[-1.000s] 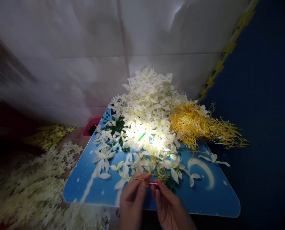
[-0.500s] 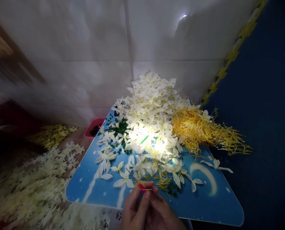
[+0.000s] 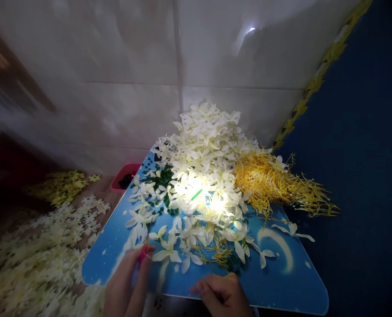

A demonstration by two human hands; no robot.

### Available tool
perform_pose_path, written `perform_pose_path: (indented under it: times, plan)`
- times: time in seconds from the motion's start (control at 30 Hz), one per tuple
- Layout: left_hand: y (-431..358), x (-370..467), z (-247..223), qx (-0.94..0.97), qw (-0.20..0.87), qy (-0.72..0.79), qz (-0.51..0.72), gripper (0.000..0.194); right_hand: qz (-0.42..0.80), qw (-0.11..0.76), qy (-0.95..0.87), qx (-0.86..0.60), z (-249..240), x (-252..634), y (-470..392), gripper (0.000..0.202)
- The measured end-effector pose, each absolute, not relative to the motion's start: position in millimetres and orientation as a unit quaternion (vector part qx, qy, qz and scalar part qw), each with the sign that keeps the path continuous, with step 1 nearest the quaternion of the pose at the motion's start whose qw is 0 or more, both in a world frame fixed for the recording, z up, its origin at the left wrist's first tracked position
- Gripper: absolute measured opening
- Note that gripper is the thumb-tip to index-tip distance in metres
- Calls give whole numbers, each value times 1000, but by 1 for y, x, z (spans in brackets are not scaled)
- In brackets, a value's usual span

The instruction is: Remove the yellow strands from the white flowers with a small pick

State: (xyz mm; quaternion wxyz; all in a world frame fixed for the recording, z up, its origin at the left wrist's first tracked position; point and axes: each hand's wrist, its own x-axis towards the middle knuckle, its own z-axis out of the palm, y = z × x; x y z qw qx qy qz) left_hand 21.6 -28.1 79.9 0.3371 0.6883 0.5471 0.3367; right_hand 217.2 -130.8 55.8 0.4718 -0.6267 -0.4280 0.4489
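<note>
Thumb against fingertips on the left hand point(image 3: 126, 277), lower left of centre in the frame, pinching a small bright-pink object point(image 3: 143, 254) with thin yellowish strands point(image 3: 147, 241) at its upper end; wrist at the bottom edge. Well apart, near bottom centre, the right hand point(image 3: 222, 293), low by the near edge of a tabletop point(image 3: 281, 286), fingers curled inward and close together; impossible to make out whether around anything. Just above both, loose white flowers point(image 3: 169, 250) with long petals, between the hands and a slim green stick point(image 3: 196, 194) amid hard glare at mid-frame. Farther up, a tall heap of white flowers point(image 3: 210, 132); to its right, a wiry tangle of yellow strands point(image 3: 265, 180); to its left, small dark-green bits point(image 3: 164, 176). Beneath, flat blue, round-cornered, the tabletop, with a pale crescent point(image 3: 287, 251). Left of it, a pink basin point(image 3: 117, 178); lower left, blurred white blooms point(image 3: 44, 246); along the top, pale tiles point(image 3: 130, 110)
</note>
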Motion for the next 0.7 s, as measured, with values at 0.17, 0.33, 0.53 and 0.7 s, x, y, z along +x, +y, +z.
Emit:
perform_pose_path:
  times: [0.17,0.33,0.53,0.7]
  plan:
    - [-26,14,73,660,316,575,367,31,347,525,-459,-627,68,226,-128,28]
    - [-28,-5,58,615,340,612,362,38,225,487,-574,-619,70,237,-121,22]
    - [-36,-10,49,716,267,544,347,24,138,464,-593,-644,80,250,-110,16]
    - [-39,2,50,697,292,537,377,23,57,421,-616,-664,83,275,-105,15]
